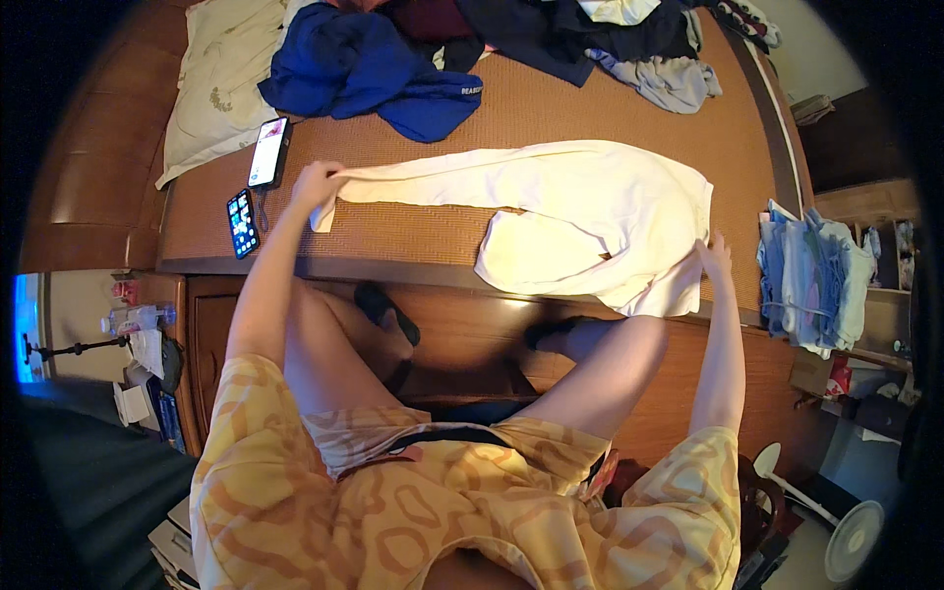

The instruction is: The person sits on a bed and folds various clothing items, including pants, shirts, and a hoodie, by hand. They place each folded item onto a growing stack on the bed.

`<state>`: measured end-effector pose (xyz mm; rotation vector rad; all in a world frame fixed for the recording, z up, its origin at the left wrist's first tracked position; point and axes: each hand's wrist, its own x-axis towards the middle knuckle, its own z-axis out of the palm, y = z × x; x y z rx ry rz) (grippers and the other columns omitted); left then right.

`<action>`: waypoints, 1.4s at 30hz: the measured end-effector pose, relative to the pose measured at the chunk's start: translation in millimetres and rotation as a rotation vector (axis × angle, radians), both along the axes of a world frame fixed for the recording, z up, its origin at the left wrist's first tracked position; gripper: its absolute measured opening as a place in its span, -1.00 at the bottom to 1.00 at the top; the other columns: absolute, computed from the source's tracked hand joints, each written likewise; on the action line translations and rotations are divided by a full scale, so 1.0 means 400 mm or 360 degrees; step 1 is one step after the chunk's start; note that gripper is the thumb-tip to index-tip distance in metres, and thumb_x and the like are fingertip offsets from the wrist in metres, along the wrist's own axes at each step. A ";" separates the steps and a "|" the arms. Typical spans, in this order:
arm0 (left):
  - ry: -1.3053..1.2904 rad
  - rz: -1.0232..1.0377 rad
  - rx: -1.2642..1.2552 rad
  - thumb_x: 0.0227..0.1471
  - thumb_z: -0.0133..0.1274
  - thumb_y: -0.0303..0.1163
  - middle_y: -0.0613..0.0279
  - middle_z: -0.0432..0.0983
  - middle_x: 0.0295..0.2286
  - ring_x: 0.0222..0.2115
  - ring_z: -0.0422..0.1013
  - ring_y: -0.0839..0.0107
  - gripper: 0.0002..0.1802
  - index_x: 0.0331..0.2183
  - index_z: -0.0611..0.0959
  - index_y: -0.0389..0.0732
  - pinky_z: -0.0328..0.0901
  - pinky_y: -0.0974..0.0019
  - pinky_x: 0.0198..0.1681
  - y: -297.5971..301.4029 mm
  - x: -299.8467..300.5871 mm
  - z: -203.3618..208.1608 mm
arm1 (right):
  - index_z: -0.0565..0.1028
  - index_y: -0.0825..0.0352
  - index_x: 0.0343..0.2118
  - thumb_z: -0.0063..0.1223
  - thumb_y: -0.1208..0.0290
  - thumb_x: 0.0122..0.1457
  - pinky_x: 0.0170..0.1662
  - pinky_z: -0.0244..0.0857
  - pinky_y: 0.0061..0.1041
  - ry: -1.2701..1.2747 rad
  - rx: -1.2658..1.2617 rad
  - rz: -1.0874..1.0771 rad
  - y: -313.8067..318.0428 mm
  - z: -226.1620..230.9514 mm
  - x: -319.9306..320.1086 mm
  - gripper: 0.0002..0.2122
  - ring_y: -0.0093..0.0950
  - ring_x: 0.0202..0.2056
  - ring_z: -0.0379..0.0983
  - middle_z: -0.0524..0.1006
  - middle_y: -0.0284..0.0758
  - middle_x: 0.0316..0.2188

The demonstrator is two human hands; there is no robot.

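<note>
A white garment (629,211), by its shape a pair of trousers, lies spread sideways along the near part of the woven mat. One long leg stretches out to the left; the other part is folded back short toward me. At the far left end my left hand (317,185) is closed on the cuff, and a bit of fabric hangs below its fingers. My right hand (716,258) is at the wide, band-like right edge, fingers bent and pinching the cloth there. Its fingertips are partly hidden against the fabric.
Two lit phones (268,152) lie left of my left hand. Beyond the garment is a heap with a blue jacket (354,74) and a grey cloth (664,79). A pale pillow (221,88) lies far left. Folded light-blue clothes (811,275) stand at the right, near a white fan (854,541).
</note>
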<state>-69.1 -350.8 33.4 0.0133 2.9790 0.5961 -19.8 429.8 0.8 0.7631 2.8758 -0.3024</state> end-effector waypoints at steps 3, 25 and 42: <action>-0.0445 0.0162 0.0815 -0.10 0.17 -0.27 0.26 0.54 -0.47 -0.46 0.40 0.56 -0.66 -0.35 0.63 -0.36 0.28 0.51 -0.37 -0.032 -0.018 0.040 | 0.06 0.19 0.19 -0.03 -0.18 -0.06 0.11 0.04 -0.08 -0.0184 0.0039 -0.0123 -0.034 0.003 0.083 -0.21 0.00 0.14 0.03 0.05 -0.07 0.18; 0.0015 0.0032 -0.0069 -0.03 -0.14 -0.40 0.05 0.49 -0.58 -0.46 0.45 0.12 -0.82 -0.36 0.54 -0.14 0.30 0.14 -0.37 -0.190 -0.097 -0.007 | -0.04 0.07 0.22 -0.41 -0.05 0.20 0.04 0.16 -0.13 -0.0289 0.0214 -0.0259 -0.037 -0.034 0.065 -0.44 -0.06 0.11 0.13 -0.07 -0.12 0.23; -0.0770 -0.0102 0.0184 -0.47 0.15 -0.50 0.29 0.46 -0.58 -0.54 0.37 0.43 -0.64 -0.41 0.55 -0.24 0.25 0.43 -0.43 -0.141 -0.022 0.057 | -0.03 0.06 0.21 -0.43 -0.03 0.22 0.06 0.15 -0.16 -0.0319 0.0309 -0.0333 -0.073 -0.030 0.061 -0.47 -0.08 0.13 0.10 -0.05 -0.15 0.23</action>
